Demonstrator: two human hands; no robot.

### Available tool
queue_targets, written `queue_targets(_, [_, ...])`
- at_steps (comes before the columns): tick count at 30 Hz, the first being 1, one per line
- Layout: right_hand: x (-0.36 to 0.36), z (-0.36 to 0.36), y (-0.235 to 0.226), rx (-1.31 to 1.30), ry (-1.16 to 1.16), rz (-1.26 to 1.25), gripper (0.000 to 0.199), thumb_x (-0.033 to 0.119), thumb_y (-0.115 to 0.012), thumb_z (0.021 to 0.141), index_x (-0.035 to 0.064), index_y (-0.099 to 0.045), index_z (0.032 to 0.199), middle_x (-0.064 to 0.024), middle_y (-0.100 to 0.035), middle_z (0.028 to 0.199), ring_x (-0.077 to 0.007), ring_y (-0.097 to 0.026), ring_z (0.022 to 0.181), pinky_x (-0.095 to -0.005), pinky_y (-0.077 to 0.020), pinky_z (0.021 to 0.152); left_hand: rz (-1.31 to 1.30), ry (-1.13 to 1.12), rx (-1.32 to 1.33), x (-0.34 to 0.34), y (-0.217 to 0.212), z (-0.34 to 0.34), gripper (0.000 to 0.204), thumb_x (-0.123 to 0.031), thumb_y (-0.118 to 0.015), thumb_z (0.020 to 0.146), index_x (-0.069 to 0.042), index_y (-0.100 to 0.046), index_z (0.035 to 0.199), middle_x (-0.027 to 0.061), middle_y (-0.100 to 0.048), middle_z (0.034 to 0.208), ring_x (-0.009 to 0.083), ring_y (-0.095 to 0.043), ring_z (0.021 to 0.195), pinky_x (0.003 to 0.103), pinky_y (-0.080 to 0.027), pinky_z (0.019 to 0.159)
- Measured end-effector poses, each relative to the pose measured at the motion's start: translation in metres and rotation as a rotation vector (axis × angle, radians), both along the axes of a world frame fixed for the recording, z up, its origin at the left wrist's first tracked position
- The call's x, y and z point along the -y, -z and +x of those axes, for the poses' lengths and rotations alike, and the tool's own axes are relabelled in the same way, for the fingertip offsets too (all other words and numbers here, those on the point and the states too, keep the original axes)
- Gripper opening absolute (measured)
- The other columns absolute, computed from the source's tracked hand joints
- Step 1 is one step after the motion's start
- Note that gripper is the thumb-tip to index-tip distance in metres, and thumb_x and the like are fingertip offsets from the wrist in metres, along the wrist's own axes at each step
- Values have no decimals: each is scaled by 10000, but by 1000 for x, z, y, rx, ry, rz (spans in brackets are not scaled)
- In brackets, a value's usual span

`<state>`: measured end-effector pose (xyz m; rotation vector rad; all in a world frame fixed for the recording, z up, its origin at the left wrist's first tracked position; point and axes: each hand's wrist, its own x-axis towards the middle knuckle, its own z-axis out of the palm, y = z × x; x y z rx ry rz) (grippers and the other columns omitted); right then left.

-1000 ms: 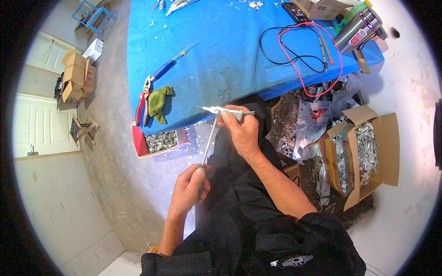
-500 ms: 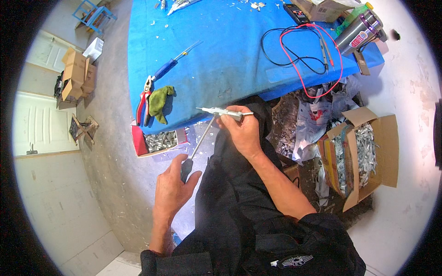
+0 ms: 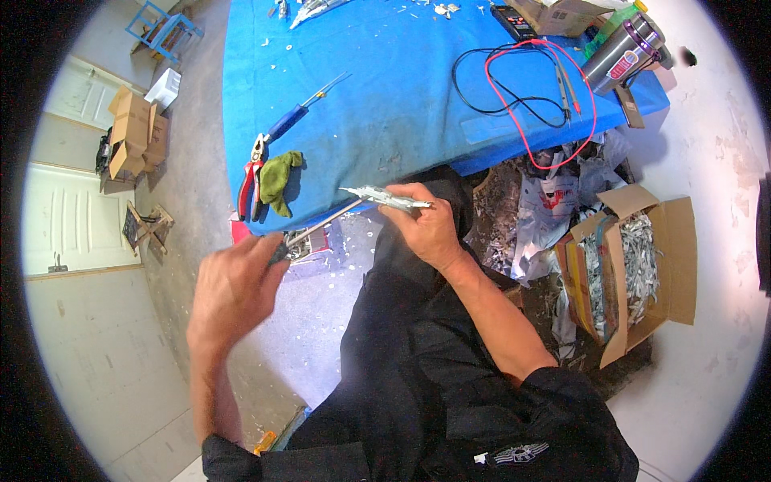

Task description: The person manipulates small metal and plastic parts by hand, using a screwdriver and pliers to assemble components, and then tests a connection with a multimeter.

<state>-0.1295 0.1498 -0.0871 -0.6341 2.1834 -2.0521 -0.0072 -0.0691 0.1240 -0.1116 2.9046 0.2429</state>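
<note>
Screwdriver [image 3: 324,223], fingers of left hand [image 3: 230,296] curled round its handle [image 3: 279,251], could skid off metal part [image 3: 385,197] pinched between fingers of right hand [image 3: 427,233] near tabletop [image 3: 385,104] edge if over-forced, jabbing them.

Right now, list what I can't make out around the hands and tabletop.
In the head view:
Screwdriver: handle mostly hidden by the left hand.
Silvery part: partly covered by the right hand, details blurred.
Red-sided box: partly hidden by the left hand.
Cardboard box at upper right: cut off by the top edge.
</note>
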Motion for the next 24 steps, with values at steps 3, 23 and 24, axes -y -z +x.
queue_targets(3, [-3, -3, -1, -4, -25, -4, 294, 85, -809, 904, 13, -704, 1169, -127, -783, 956, -153, -734, 820, -316, -565, 723, 178, -23, 9, 18, -5, -19, 257, -141, -751, 884, -7, -744, 1103, 211, -746, 938, 399, -737, 847, 433, -575, 770])
queue_targets(23, [-1, -7, 1, 538, 12, -562, 275, 166, -765, 991, 2, -622, 1160, -113, -734, 951, -166, -729, 784, -300, -605, 695, 197, -93, -188, -62, 65, 49, 354, -173, -732, 950, -83, -610, 1269, 162, -711, 920, 382, -717, 762, 481, -562, 619])
queue_targets(24, [-1, -6, 1, 528, -10, -537, 275, 168, -763, 994, 5, -622, 1163, -105, -730, 945, -161, -725, 782, -294, -601, 699, 195, -115, -169, -62, 63, 50, 354, -171, -732, 950, -81, -616, 1273, 167, -719, 955, 388, -722, 789, 482, -566, 648])
